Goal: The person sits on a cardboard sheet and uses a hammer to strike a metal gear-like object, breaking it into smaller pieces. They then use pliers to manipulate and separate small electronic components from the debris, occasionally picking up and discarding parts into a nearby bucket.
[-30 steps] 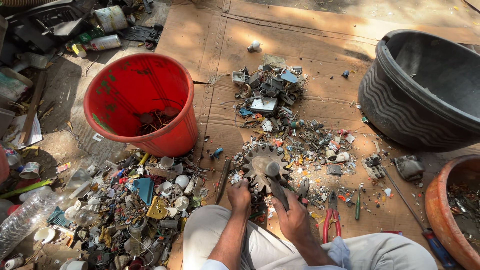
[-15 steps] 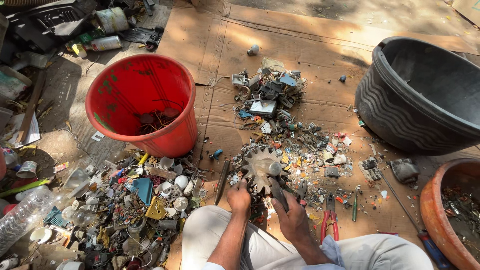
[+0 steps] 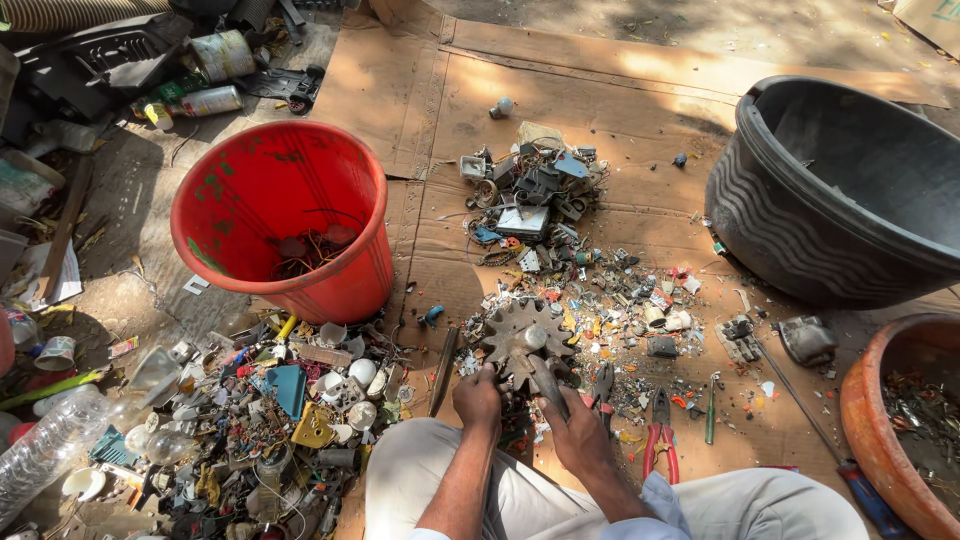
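Two bare hands work at the lower middle of the frame: the left hand (image 3: 478, 392) has its fingers curled around the lower left edge of a toothed metal gear (image 3: 523, 338), and the right hand (image 3: 577, 428) is closed around the grip of a dark tool (image 3: 545, 380) pressed against the gear's centre. Just right of the hands lie red-handled pliers (image 3: 659, 432) on flattened cardboard (image 3: 600, 80), with small scrap scattered above. At upper left stands a red bucket (image 3: 285, 215), at right a black tub (image 3: 840, 190), and at lower left a heap of mixed scrap (image 3: 250, 420).
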